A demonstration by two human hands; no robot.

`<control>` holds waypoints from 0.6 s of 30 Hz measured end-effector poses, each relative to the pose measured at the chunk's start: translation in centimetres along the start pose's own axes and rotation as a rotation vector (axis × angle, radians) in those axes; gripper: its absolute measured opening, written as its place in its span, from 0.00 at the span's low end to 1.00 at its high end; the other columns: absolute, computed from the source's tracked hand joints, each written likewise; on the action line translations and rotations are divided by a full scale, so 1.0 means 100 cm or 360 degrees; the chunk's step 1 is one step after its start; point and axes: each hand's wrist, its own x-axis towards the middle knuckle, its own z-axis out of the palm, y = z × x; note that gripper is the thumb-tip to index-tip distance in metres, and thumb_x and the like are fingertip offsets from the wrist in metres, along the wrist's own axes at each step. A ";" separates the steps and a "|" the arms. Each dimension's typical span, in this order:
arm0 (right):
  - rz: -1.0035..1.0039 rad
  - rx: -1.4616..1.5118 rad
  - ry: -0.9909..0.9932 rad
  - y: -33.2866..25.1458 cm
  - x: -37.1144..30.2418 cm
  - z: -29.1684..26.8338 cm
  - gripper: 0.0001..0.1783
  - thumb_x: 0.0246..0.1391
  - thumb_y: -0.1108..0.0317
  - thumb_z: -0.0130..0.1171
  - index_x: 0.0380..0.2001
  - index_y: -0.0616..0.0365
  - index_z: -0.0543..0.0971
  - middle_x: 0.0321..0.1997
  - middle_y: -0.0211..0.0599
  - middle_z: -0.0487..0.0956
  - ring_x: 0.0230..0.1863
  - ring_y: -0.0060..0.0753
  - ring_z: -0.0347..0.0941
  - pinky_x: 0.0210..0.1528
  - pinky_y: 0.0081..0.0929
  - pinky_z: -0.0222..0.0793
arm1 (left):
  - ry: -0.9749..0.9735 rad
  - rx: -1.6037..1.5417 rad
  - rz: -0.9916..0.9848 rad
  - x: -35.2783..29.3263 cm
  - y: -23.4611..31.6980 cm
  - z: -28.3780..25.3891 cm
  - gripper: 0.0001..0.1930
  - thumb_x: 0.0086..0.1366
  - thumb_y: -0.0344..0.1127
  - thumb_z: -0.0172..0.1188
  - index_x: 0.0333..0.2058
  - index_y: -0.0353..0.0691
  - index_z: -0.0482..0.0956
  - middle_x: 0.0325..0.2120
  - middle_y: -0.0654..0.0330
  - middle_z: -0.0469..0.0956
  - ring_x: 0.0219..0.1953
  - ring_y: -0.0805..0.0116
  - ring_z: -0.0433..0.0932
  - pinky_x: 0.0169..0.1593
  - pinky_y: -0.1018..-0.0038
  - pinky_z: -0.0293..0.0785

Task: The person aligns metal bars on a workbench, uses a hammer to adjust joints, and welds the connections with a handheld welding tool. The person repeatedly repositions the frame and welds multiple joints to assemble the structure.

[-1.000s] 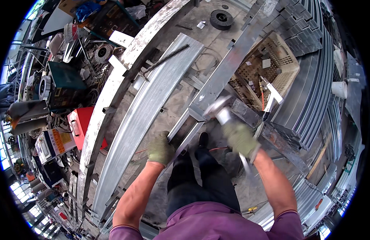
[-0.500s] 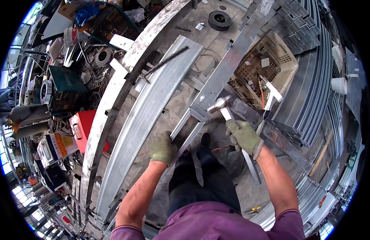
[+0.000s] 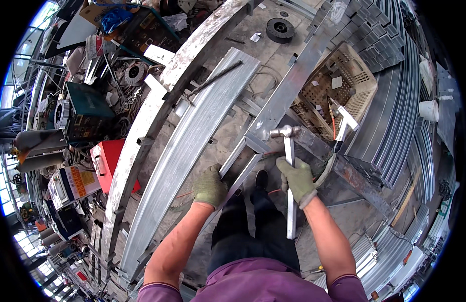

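Observation:
My right hand (image 3: 298, 181), in an olive work glove, is closed around the handle of a hammer (image 3: 290, 216). The steel hammer head is raised to the right of a short metal channel piece (image 3: 234, 159), apart from it. The pale handle runs back toward my body. My left hand (image 3: 210, 187), gloved the same way, is closed on the near left side of that channel piece; its fingertips are partly hidden. At its far end the piece meets a long grey metal beam (image 3: 288, 90) that slants away to the upper right.
A wide channel section (image 3: 192, 136) and a curved whitish beam (image 3: 167, 90) lie to the left. At the right are a plastic crate (image 3: 366, 95) holding a white-handled torch, and stacked metal profiles (image 3: 389, 110). A red box (image 3: 104, 163) and cluttered machines stand far left.
My right hand has swung left with the hammer, and the handle now points straight toward me rather than slanting. My left hand keeps its place on the channel piece. The view has shifted slightly.

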 end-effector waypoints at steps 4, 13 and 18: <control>-0.0081 0.0015 0.0043 0.000 0.027 0.027 0.14 0.68 0.58 0.69 0.33 0.55 0.81 0.19 0.26 0.74 0.15 0.20 0.68 0.17 0.26 0.65 | -0.0059 -0.0021 0.0044 0.002 -0.002 0.000 0.27 0.66 0.43 0.67 0.62 0.41 0.79 0.53 0.46 0.83 0.54 0.41 0.83 0.57 0.49 0.79; -0.0095 0.0185 -0.0091 0.013 0.044 0.036 0.14 0.69 0.63 0.69 0.31 0.55 0.78 0.17 0.26 0.74 0.12 0.21 0.67 0.14 0.26 0.62 | 0.0157 -0.0207 0.0328 -0.005 -0.002 0.001 0.38 0.69 0.54 0.67 0.68 0.33 0.70 0.58 0.42 0.81 0.58 0.40 0.81 0.59 0.49 0.78; -0.0075 0.0153 -0.0142 0.004 0.040 0.033 0.13 0.69 0.63 0.69 0.32 0.56 0.78 0.17 0.27 0.74 0.13 0.22 0.67 0.14 0.26 0.62 | 0.0399 -0.0089 0.0750 -0.015 -0.004 -0.001 0.50 0.61 0.63 0.75 0.70 0.31 0.69 0.62 0.37 0.77 0.61 0.36 0.79 0.60 0.48 0.78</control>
